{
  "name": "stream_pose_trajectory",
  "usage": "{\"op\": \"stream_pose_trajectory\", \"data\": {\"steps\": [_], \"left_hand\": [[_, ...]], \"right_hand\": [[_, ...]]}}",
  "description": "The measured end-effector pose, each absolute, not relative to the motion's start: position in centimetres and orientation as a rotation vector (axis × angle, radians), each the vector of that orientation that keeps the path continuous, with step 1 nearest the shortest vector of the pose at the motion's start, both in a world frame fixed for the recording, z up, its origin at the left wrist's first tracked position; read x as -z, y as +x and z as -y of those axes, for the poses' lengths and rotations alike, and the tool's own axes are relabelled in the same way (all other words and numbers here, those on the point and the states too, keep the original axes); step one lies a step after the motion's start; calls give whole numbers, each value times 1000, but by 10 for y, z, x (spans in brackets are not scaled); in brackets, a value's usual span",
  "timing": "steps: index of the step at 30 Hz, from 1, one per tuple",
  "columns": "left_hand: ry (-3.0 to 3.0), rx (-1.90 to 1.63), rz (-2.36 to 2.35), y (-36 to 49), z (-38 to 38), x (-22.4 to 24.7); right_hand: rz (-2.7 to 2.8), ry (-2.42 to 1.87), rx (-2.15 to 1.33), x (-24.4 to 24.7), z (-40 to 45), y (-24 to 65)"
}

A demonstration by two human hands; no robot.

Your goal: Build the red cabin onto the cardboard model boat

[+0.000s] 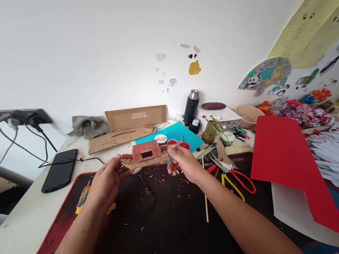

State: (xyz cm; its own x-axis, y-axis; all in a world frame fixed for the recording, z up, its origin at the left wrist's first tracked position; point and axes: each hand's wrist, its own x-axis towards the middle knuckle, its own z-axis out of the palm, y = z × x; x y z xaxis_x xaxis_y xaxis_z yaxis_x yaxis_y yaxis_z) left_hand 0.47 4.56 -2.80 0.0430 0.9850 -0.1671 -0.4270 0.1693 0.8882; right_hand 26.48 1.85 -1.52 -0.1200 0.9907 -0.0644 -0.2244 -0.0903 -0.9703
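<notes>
Closest in, the dark mat (178,235) spreads along the desk's near edge, dotted with scraps, and a thin wooden stick (206,206) lies on it, pointing away. Over to the mat's right half: scissors (223,165) with red and yellow handles, lying crossed, and a big folded red sheet (282,153) hanging over that right edge. On the mat's left side, a yellow and blue tool (84,198), partly behind the left forearm.

And here's the centre of it! A boat-shaped cardboard model (149,162), reddish cabin on top, is up in front of the mat's far edge. The left hand (109,177) has fingers and thumb closed on one tip; the right hand (185,160) pinches the other, thumb on top.

Out by the desk's left edge sits a black phone (59,171). Behind the model, a blue sheet (186,133) carries small paint pots, with a jar of brushes (208,133) to its right. Along the desk's far edge: grey cloth (89,126), printed cardboard (137,119), black flask (191,108).
</notes>
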Motion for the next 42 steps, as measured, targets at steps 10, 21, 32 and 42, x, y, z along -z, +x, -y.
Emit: {"op": "stream_pose_trajectory", "data": {"steps": [10, 21, 32, 42], "left_hand": [[829, -1329, -770, 18, -32, 14], [864, -1336, -880, 36, -24, 20], [828, -1308, -858, 43, -20, 17], [859, -1320, -872, 47, -19, 12]], "right_hand": [[948, -969, -1422, 26, -30, 243], [981, -920, -1509, 32, -13, 249], [994, -893, -1505, 32, -12, 244], [1005, -925, -1491, 34, -12, 242]]}}
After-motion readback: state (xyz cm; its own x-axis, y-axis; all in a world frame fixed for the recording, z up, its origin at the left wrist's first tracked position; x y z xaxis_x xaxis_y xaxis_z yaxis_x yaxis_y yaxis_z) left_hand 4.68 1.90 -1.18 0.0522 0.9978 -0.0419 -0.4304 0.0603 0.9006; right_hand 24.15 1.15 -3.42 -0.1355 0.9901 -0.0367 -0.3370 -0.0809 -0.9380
